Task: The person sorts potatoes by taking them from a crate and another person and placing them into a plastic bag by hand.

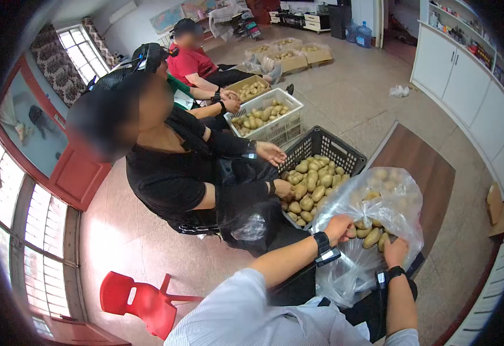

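Note:
A clear plastic bag [402, 199] with several potatoes [372, 237] in it lies in front of me, its mouth turned toward my body. My left hand [338, 229] is closed at the left side of the mouth, gripping the bag's film close to the potatoes. On the other side, my right hand [396, 252] is closed on the film, its fingers beside a potato. Loose film spreads over my lap below both hands. Part of my fingertips is hidden by the film and potatoes.
A black crate [353, 155] of potatoes stands beyond the bag, with a co-worker's hands [271, 153] over it. Farther off are a white crate [295, 106] and cardboard boxes of potatoes. A brown board [416, 155] lies under the bag. A red chair [142, 303] is at left.

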{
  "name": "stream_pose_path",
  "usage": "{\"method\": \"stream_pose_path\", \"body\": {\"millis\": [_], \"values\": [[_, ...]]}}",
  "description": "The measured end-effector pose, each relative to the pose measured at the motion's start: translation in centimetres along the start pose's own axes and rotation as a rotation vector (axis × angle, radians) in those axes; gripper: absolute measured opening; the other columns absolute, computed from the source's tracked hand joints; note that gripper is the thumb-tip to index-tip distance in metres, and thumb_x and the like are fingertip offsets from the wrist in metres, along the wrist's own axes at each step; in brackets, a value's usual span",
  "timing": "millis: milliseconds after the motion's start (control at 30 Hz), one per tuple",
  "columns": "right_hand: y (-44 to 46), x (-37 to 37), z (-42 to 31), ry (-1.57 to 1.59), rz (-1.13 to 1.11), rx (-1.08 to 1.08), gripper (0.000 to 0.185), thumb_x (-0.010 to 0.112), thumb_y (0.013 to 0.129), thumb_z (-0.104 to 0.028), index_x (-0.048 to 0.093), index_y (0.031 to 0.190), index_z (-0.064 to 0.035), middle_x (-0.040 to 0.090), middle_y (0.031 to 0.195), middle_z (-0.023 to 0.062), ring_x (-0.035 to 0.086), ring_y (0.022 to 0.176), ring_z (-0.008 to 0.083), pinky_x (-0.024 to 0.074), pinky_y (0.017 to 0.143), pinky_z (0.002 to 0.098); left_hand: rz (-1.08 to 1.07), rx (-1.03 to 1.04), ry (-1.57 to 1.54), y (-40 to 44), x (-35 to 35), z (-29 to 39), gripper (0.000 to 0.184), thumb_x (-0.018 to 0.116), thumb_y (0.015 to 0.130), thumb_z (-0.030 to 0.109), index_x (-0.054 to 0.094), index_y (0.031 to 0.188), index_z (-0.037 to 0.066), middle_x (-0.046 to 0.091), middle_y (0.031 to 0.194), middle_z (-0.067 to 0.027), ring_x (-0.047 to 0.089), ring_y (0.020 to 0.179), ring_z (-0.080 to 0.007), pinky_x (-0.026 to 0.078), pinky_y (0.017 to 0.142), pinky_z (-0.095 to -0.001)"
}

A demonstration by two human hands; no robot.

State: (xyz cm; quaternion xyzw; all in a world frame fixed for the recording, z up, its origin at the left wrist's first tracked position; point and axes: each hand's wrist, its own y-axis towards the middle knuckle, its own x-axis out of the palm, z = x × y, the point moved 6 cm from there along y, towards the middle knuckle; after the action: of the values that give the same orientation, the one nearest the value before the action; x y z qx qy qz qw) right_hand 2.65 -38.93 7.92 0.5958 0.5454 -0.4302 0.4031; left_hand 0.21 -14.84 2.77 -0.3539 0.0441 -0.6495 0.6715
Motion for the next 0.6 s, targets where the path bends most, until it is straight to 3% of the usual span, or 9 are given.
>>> {"method": "stream_pose_path", "body": {"millis": [33,100,200,333,500,600], "values": [[0.5,0.0,-0.3,-0.005,-0.007,0.003,0.053,0.064,0.078,-0.037,0.058,0.105,0.0081,0.06,0.104,0.0285,0.055,0.101,0.042,0.041,0.091,0.045,0.0,-0.008,-0.004,0.4,-0.3,-0.5,0.016,0.053,0.088,0.025,0.053,0.088,0.009,0.055,0.076,-0.0021,0.054,0.056,-0.0113,0.047,0.046,-0.0245],[0.7,1.0,0.8,-0.126,-0.172,0.189,0.06,0.053,0.081,-0.051,0.065,0.098,0.0051,0.062,0.101,0.0284,0.059,0.097,0.0417,0.0418,0.089,0.0489,-0.038,-0.077,0.041,0.9,-0.4,-1.6,0.015,0.053,0.088,0.026,0.053,0.087,0.011,0.055,0.073,-0.0008,0.055,0.056,-0.0111,0.047,0.047,-0.0249],[0.8,2.3,1.2,-0.143,-0.074,0.188,0.065,0.048,0.082,-0.055,0.066,0.098,0.0049,0.062,0.102,0.0283,0.058,0.099,0.0409,0.04,0.092,0.0491,-0.061,-0.095,-0.01,0.9,0.3,-1.7,0.014,0.054,0.088,0.026,0.053,0.086,0.013,0.055,0.071,0.0005,0.056,0.057,-0.0108,0.047,0.049,-0.0253],[1.5,4.2,2.7,-0.209,-0.048,0.217,0.065,0.045,0.082,-0.054,0.067,0.095,0.0053,0.062,0.103,0.028,0.057,0.102,0.0411,0.0372,0.095,0.0484,-0.071,-0.143,-0.062,0.5,-0.1,-0.4,0.011,0.055,0.088,0.025,0.054,0.088,0.014,0.056,0.075,0.0014,0.056,0.058,-0.0114,0.046,0.05,-0.0268],[1.4,4.3,3.0,-0.19,-0.025,0.131,0.056,0.05,0.082,-0.048,0.067,0.088,0.0046,0.066,0.091,0.0247,0.063,0.087,0.0402,0.0467,0.082,0.0465,-0.046,-0.102,-0.042,-2.8,-2.4,5.8,0.016,0.055,0.089,0.026,0.054,0.096,0.012,0.056,0.087,-0.001,0.056,0.072,-0.0141,0.047,0.06,-0.0298],[0.8,3.0,2.0,-0.125,-0.003,0.163,0.055,0.051,0.082,-0.047,0.068,0.087,0.0044,0.066,0.092,0.0251,0.063,0.089,0.0398,0.0453,0.084,0.0467,-0.089,-0.052,-0.002,-4.7,-4.9,10.5,0.018,0.054,0.089,0.026,0.054,0.097,0.01,0.056,0.089,-0.0023,0.054,0.074,-0.0153,0.047,0.062,-0.0304]]}}
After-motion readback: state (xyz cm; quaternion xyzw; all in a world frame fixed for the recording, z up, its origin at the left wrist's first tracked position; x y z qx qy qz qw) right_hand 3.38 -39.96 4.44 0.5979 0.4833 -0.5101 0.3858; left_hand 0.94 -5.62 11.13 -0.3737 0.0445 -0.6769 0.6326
